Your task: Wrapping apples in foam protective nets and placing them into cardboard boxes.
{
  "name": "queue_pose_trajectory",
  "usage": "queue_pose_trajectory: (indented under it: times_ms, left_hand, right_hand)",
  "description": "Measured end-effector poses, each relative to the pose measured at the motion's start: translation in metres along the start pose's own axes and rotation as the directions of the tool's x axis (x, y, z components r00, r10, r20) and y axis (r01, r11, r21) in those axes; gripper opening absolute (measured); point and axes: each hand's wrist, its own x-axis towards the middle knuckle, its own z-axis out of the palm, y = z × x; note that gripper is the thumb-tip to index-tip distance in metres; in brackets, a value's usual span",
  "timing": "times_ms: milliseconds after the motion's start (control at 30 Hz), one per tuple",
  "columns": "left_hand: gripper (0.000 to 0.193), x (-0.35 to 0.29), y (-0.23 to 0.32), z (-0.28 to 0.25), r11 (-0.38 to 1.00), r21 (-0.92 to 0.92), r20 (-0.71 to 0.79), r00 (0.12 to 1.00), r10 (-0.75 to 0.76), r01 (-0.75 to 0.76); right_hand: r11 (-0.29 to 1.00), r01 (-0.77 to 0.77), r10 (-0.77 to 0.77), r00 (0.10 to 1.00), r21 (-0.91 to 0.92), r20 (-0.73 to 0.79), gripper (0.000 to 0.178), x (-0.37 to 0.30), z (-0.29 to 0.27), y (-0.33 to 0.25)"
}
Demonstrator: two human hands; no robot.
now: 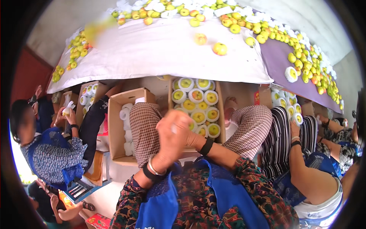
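Note:
My two hands are pressed together above my lap, over the near left side of an open cardboard box [218,114]. My left hand [166,142], below a silver bangle and a black wristband, is closed. My right hand [187,134] is clasped against it, its fingers also closed and partly hidden. A small white bit shows between the fingers, too little to name. Under and beyond the hands, the box holds rows of yellow-green apples [196,95] in white foam nets. To the left stands a second cardboard box [114,126] with white foam nets [127,135] in it.
A table with a pale cloth [160,49] runs across the far side, bearing loose apples [220,49] and heaps along its back edge. People sit close on both sides: one at left handles a wrapped apple [67,111], one at right touches another [297,118].

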Motion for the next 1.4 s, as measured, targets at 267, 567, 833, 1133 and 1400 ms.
queue_pose_trajectory:
  times_ms: [267, 567, 833, 1133, 1400]
  left_hand:
    - [0.042, 0.024, -0.031, -0.005, 0.856, -0.477, -0.136, 0.946, -0.295, 0.198]
    - [0.019, 0.043, -0.083, -0.025, 0.637, -0.664, 0.037, 0.868, -0.496, 0.392]
    - [0.025, 0.044, -0.095, -0.009, 0.474, -0.664, 0.213, 0.754, -0.621, 0.578]
    - [0.03, 0.046, -0.097, 0.0, 0.437, -0.685, 0.238, 0.746, -0.622, 0.583]
    - [0.034, 0.053, -0.093, 0.006, 0.521, -0.65, 0.147, 0.765, -0.627, 0.552]
  right_hand:
    - [0.709, -0.692, 0.697, 0.717, -0.139, -0.015, 0.047, 0.032, -0.058, -0.096]
    - [0.749, -0.635, 0.618, 0.772, -0.188, -0.149, 0.05, 0.084, -0.15, -0.134]
    - [0.521, -0.755, 0.261, 0.586, -0.398, -0.767, 0.099, 0.152, -0.285, -0.027]
    - [0.437, -0.773, 0.364, 0.619, -0.46, -0.696, 0.078, 0.182, -0.301, -0.005]
    - [0.838, -0.54, 0.512, 0.726, 0.08, -0.46, 0.07, 0.089, -0.214, -0.101]
